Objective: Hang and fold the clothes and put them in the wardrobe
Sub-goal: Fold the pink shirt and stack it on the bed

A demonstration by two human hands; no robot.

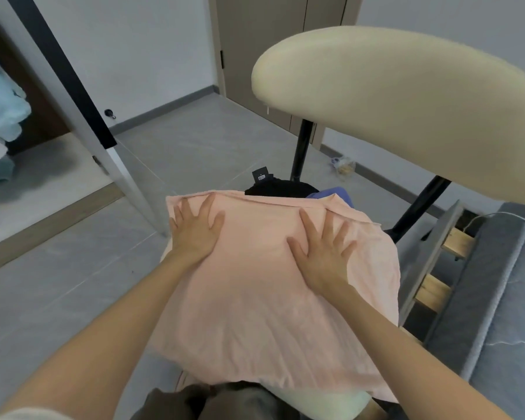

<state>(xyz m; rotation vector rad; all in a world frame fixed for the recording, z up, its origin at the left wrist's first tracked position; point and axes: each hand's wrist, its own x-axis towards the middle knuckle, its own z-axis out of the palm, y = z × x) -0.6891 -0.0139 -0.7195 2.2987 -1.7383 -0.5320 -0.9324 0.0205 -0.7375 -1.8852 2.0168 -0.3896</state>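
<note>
A pale pink garment (pixel 264 304) lies spread flat over a chair seat in front of me. My left hand (pixel 196 227) rests flat on its upper left part, fingers spread. My right hand (pixel 325 251) presses flat on its upper right part, fingers apart too. Neither hand grips the cloth. A black garment (pixel 278 187) with a tag and a blue-purple one (pixel 331 194) peek out from under the pink garment's far edge. At the far left the open wardrobe (pixel 43 177) holds light blue clothes (pixel 0 107) hanging inside.
The chair's cream backrest (pixel 406 107) on black posts rises behind the garment at the right. The wardrobe's white door edge (pixel 73 95) slants down at the left. A grey bed (pixel 503 298) with wooden slats is at the right. Grey tiled floor lies between chair and wardrobe.
</note>
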